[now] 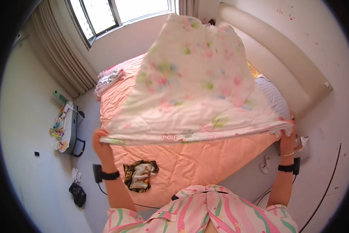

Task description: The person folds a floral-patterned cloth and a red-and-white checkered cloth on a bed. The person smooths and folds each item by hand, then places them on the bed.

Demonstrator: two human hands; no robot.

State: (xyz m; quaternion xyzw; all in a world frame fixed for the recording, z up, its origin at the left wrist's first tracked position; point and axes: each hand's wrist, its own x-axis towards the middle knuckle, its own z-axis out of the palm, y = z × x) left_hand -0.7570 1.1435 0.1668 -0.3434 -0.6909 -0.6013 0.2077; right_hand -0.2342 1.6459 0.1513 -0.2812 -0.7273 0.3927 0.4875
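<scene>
A thin white quilt (192,87) with a pink, green and blue print spreads out over the bed, its far part raised and blurred. My left hand (101,141) grips its near left corner. At the near right corner, my right hand (288,137) is closed on the cloth. The near edge is stretched almost straight between both hands. Beneath lies a peach bedspread (180,163) on the bed. A folded black, gold and white garment (141,176) rests on it, nearer to me than the quilt's edge.
A bundled pale pink cloth (108,80) lies at the bed's far left corner. The padded headboard (279,64) and a grey pillow (272,93) are at right. Left stands a cluttered small table (69,131). White slippers (264,165) and a black bag (77,194) are on the floor.
</scene>
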